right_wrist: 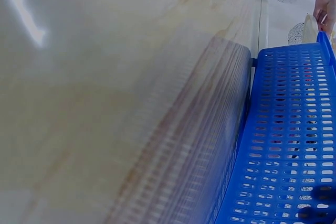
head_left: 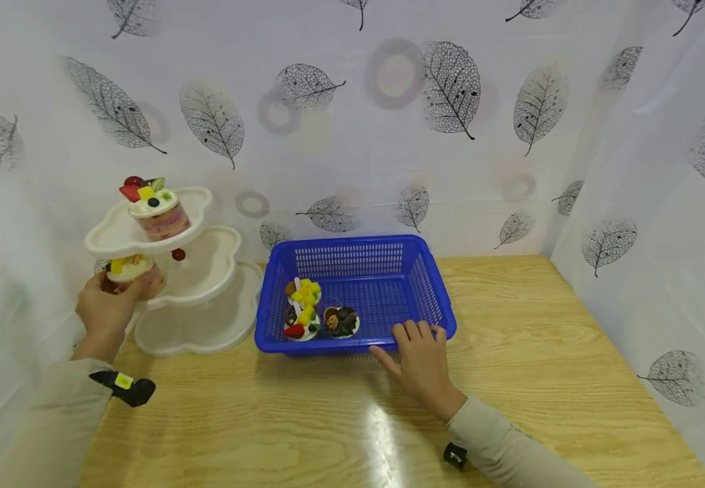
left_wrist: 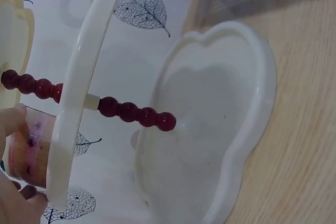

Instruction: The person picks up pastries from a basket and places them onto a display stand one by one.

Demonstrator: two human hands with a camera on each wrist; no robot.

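Observation:
My left hand grips a dessert cup with pink layers and a fruit topping, at the middle tier of a white three-tiered stand. In the left wrist view the cup sits right against that tier, fingers around its side. Another fruit-topped dessert cup stands on the top tier. The bottom tier holds nothing in the left wrist view. My right hand rests on the front rim of a blue plastic basket, fingers over the edge and thumb outside.
Inside the basket, at its left, are two fruit-topped cups and a dark-topped cup. The wooden table runs forward to a leaf-patterned white curtain. Dark red beads form the stand's post.

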